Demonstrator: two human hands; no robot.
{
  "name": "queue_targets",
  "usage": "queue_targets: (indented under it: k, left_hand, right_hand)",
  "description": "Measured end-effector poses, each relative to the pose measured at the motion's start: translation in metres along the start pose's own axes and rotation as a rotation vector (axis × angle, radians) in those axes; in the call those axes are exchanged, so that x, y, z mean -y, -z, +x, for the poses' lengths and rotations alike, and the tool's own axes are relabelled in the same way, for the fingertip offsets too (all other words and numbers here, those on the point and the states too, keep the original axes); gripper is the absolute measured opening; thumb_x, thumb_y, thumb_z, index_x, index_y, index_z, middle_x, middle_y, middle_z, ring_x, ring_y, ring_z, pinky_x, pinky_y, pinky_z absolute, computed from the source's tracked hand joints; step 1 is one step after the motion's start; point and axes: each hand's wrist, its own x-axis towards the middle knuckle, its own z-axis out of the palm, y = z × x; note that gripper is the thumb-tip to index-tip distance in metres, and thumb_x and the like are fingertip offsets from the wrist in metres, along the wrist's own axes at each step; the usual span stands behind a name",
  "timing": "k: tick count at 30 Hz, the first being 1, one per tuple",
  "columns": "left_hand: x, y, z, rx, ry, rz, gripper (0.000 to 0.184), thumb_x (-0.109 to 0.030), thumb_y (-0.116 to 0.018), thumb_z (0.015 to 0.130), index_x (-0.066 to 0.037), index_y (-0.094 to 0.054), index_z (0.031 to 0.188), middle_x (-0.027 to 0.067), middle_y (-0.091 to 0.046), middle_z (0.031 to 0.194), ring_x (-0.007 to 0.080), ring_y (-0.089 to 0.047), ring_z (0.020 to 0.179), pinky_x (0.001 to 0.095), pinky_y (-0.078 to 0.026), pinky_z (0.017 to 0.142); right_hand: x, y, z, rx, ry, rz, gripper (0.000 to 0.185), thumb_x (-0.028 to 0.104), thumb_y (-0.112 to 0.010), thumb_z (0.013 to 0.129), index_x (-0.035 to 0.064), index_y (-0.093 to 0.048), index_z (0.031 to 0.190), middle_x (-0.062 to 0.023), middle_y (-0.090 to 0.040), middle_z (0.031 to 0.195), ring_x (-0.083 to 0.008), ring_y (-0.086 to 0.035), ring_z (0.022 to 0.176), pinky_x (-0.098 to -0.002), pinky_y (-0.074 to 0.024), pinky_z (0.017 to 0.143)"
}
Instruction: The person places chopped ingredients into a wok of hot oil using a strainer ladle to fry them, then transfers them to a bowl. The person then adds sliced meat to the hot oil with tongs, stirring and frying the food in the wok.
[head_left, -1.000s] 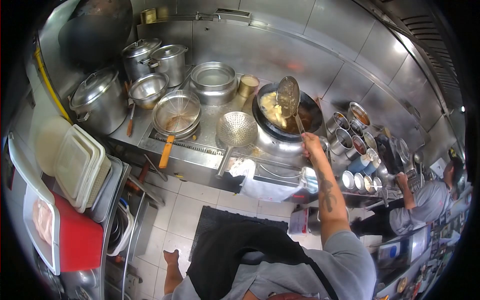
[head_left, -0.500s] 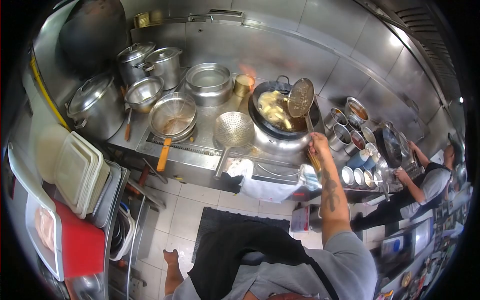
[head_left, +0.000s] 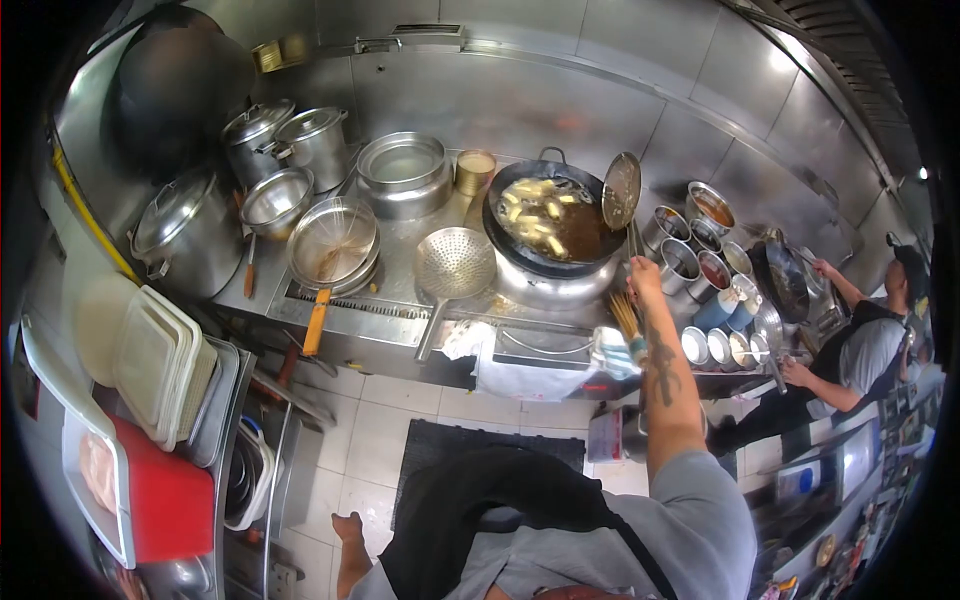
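Observation:
My right hand (head_left: 645, 277) is wrapped around the handle of a round skimmer (head_left: 622, 190). The skimmer's head is tilted on edge at the right rim of a black wok (head_left: 500, 238). Pale yellow pieces of food (head_left: 545, 207) float in bubbling dark oil (head_left: 590, 232) inside the wok, mostly in its left half. Low at my side hangs my left hand (head_left: 347, 524), holding nothing, its loosely bent fingers apart and well below the counter.
Left of the wok lie a perforated ladle (head_left: 455, 263), a wire strainer (head_left: 333, 240) and a tin can (head_left: 474, 175). Several sauce containers (head_left: 680, 262) stand on the right, beside a bamboo brush (head_left: 627, 318). A co-worker (head_left: 860, 350) works farther right. A red box (head_left: 165, 490) is at lower left.
The skimmer has moved right, from over the oil to the wok's right rim, and turned more on edge. The food pieces have spread out. My left hand stays low.

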Motion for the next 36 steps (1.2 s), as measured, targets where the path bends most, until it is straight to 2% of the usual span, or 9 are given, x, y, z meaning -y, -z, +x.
queue_targets:
  k: [6,11,14,20,22,26,29,33,36]
  left_hand:
    - [0.011,-0.010,-0.011,-0.006,0.049,0.027,0.040,-0.009,-0.059,0.064,0.013,-0.046,0.095,0.0228,-0.057,0.086,0.0299,-0.057,0.081,0.0350,-0.047,0.075]
    - [0.004,-0.014,-0.050,-0.060,0.034,0.004,0.042,-0.010,-0.060,0.063,0.013,-0.046,0.095,0.0241,-0.057,0.088,0.0309,-0.058,0.083,0.0353,-0.046,0.076]
    - [-0.008,-0.010,-0.076,-0.031,0.051,0.015,0.046,-0.011,-0.061,0.062,0.014,-0.046,0.097,0.0261,-0.057,0.092,0.0336,-0.058,0.086,0.0361,-0.046,0.079]
    - [-0.004,-0.008,-0.119,-0.057,0.099,0.053,0.051,-0.013,-0.062,0.061,0.016,-0.045,0.100,0.0293,-0.057,0.094,0.0395,-0.057,0.091,0.0373,-0.046,0.083]
    - [-0.009,0.001,-0.133,-0.027,0.130,0.060,0.045,-0.010,-0.060,0.058,0.015,-0.047,0.094,0.0311,-0.057,0.091,0.0431,-0.057,0.089,0.0406,-0.048,0.080]
    - [0.003,0.009,-0.130,0.014,0.172,0.050,0.045,-0.009,-0.060,0.058,0.014,-0.047,0.093,0.0309,-0.057,0.093,0.0425,-0.057,0.091,0.0400,-0.048,0.081]
    - [0.010,0.013,-0.116,0.039,0.174,0.079,0.044,-0.011,-0.061,0.059,0.014,-0.047,0.092,0.0311,-0.056,0.096,0.0423,-0.056,0.094,0.0395,-0.047,0.083]
    - [0.016,-0.002,-0.082,0.038,0.150,0.061,0.055,-0.016,-0.062,0.059,0.017,-0.046,0.100,0.0327,-0.055,0.100,0.0426,-0.054,0.099,0.0379,-0.044,0.089]
    - [0.020,-0.015,-0.054,0.033,0.085,0.033,0.066,-0.019,-0.063,0.059,0.020,-0.043,0.108,0.0344,-0.053,0.104,0.0428,-0.051,0.104,0.0368,-0.042,0.092]
  right_hand:
    - [-0.012,-0.004,0.023,0.049,0.003,0.063,0.022,0.026,-0.043,0.092,0.0123,-0.050,0.107,-0.0039,-0.045,0.054,-0.0120,-0.037,0.034,-0.0271,-0.0271,0.030]
    - [-0.009,-0.005,0.035,0.197,-0.245,0.352,0.017,0.020,-0.041,0.092,0.0107,-0.045,0.105,-0.0053,-0.047,0.057,-0.0113,-0.035,0.038,-0.0276,-0.0278,0.035]
    - [-0.012,-0.007,0.051,0.311,-0.274,0.451,0.018,0.016,-0.037,0.091,0.0084,-0.041,0.107,-0.0047,-0.047,0.059,-0.0112,-0.036,0.039,-0.0269,-0.0287,0.037]
    - [-0.009,-0.027,0.066,0.440,-0.364,0.553,0.019,0.016,-0.039,0.091,0.0078,-0.040,0.108,-0.0039,-0.046,0.060,-0.0110,-0.034,0.041,-0.0264,-0.0284,0.038]
    - [-0.010,-0.036,0.069,0.478,-0.367,0.572,0.018,0.017,-0.039,0.091,0.0080,-0.040,0.107,-0.0034,-0.046,0.060,-0.0105,-0.034,0.041,-0.0257,-0.0280,0.038]
    - [-0.014,-0.048,0.077,0.622,-0.404,0.670,0.017,0.017,-0.040,0.092,0.0087,-0.040,0.107,-0.0020,-0.047,0.061,-0.0089,-0.033,0.042,-0.0240,-0.0267,0.038]
    - [-0.012,-0.057,0.073,0.637,-0.403,0.672,0.017,0.018,-0.040,0.092,0.0087,-0.041,0.107,-0.0014,-0.046,0.060,-0.0084,-0.032,0.042,-0.0237,-0.0262,0.038]
    - [0.006,-0.056,0.053,0.616,-0.421,0.635,0.017,0.017,-0.040,0.092,0.0089,-0.041,0.106,-0.0014,-0.046,0.059,-0.0082,-0.031,0.040,-0.0238,-0.0250,0.037]
    - [0.020,-0.056,0.033,0.535,-0.337,0.454,0.016,0.019,-0.040,0.091,0.0092,-0.042,0.105,-0.0015,-0.045,0.057,-0.0082,-0.030,0.038,-0.0241,-0.0233,0.035]
